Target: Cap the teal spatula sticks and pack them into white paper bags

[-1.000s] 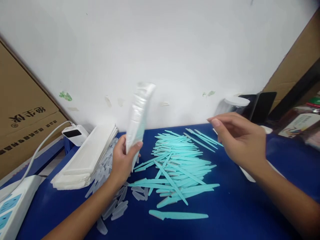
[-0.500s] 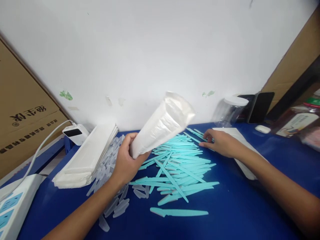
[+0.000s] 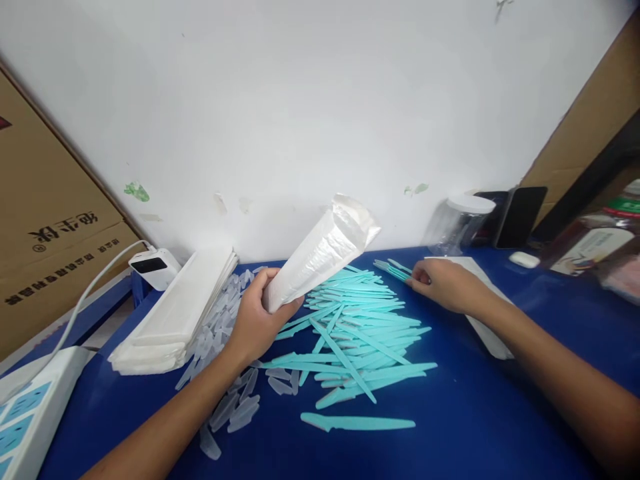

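Observation:
My left hand (image 3: 263,320) is wrapped round the lower end of a white padded envelope (image 3: 320,257), tilted up to the right with its mouth spread. At the right, my right hand (image 3: 440,283) pinches a small bunch of turquoise eyebrow razors (image 3: 397,270), whose far ends point left and away and look covered by clear caps. Between my hands lies a heap of turquoise eyebrow razors (image 3: 360,333), with one single razor nearer me. Left of the heap, partly behind my left hand, is a scatter of translucent blade caps (image 3: 215,327).
A stack of white envelopes (image 3: 170,313) lies at the left by a white device (image 3: 155,267) and a power strip (image 3: 25,413). Under my right wrist is a flat white packet (image 3: 493,333). A clear jar (image 3: 463,220), a phone (image 3: 520,217) and a bottle (image 3: 590,240) stand at the back right.
My right hand has closed on the bunch of razors and lifted or shifted them slightly. The envelope in my left hand has tipped a little lower.

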`<state>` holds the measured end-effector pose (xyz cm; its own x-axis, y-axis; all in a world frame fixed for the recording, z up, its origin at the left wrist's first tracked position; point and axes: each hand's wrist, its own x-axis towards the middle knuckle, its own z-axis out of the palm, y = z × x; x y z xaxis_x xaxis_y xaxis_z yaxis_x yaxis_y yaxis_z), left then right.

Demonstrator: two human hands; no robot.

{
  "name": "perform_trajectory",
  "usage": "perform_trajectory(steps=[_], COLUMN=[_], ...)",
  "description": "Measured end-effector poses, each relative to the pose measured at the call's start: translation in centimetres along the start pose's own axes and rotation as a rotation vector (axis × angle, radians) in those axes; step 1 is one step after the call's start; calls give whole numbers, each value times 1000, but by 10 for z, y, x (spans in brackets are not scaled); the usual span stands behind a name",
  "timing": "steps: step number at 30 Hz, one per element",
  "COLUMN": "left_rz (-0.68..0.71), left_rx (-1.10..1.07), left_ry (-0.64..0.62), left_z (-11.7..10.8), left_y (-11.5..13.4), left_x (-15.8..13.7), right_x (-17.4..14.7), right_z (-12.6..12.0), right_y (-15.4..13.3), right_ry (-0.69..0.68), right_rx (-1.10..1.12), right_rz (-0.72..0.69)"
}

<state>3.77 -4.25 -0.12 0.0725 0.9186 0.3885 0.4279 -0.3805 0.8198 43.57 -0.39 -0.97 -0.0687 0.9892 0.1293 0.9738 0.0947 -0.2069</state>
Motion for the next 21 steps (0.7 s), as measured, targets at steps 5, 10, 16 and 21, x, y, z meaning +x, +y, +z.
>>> perform_trajectory(steps=[5, 10, 16, 21], left_rz=[16, 50, 79, 53], left_rx=[26, 79, 383, 486], left_ry=[-6, -31, 25, 83], left_z=[0, 0, -5, -7], left_y=[-4, -2, -8, -12], left_x=[2, 1, 2, 5], right_x=[2, 4, -9, -23], right_z=[-4, -9, -39, -61], right_y=[6, 8, -10, -30], right_ry=[32, 109, 187, 116], right_rx=[21, 143, 503, 834], right_rz=[0, -23, -63, -202])
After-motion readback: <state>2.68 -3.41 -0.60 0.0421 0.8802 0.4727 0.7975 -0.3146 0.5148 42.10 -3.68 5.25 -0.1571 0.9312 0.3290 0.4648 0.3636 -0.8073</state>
